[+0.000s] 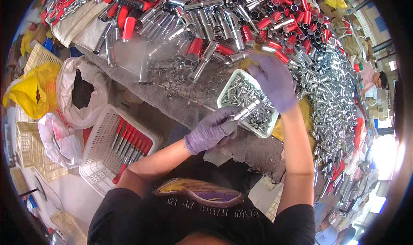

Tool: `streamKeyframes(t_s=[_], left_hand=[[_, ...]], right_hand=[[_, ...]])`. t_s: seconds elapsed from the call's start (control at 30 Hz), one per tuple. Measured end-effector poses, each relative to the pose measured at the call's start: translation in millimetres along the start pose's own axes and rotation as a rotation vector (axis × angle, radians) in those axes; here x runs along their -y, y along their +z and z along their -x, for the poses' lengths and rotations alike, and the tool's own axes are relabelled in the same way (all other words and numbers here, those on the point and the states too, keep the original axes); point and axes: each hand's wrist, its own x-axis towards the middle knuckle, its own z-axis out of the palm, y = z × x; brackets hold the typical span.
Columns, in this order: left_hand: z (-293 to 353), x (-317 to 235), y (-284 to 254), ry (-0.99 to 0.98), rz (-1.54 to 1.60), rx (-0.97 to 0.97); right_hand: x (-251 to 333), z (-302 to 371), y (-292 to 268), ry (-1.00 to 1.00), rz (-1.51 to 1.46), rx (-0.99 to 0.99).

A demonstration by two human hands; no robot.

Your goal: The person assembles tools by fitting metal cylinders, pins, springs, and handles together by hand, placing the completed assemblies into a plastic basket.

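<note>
My left hand [211,131], in a purple glove, is closed on a shiny chrome metal tube [248,110]. The tube points up and to the right, over a pale green plastic tub [223,95]. Many small silvery metal pins [245,94] fill this tub. My right hand [275,82], gloved the same way, is above the tub's far right side. Motion smears its fingers, so whether they hold anything is unclear. Just beyond them lies a heap of chrome and red tubes [232,27].
Loose small metal parts [331,98] are piled along the right. Grey cloth [172,105] covers the work surface. At the left, a white basket [97,152] holds red-handled tools [131,144], beside a white sack [88,105] and a yellow bag [36,90]. Another person [372,79] is at far right.
</note>
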Motion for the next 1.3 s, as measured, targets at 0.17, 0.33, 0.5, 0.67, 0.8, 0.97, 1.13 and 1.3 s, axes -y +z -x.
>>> streamKeyframes(t_s=[0.17, 0.33, 0.5, 0.67, 0.8, 0.97, 1.13, 1.3], left_hand=[[-3, -9, 7, -0.071, -0.036, -0.041], [-2, -5, 10, -0.016, -0.05, -0.155], [-2, -8, 7, -0.061, -0.034, -0.109], [4, 1, 8, -0.089, -0.099, -0.08], [14, -2, 29, -0.158, -0.054, -0.009], [24, 1, 47, -0.147, 0.052, 0.021], [44, 18, 69, -0.162, 0.181, -0.005], [56, 12, 69, -0.239, 0.079, 0.048]], right_hand=[[-33, -54, 45, -0.205, 0.366, 0.272], [-59, -35, 33, -0.016, 0.177, -0.033], [-57, 31, -24, 0.46, -0.973, -0.432], [-12, 82, -69, 0.531, -1.016, -0.335], [-2, 108, -77, 0.584, -1.07, -0.154], [29, 120, -73, 0.622, -0.661, -0.028], [48, 137, -12, 0.565, -0.42, -0.03], [63, 145, -6, 0.538, -0.476, -0.104]])
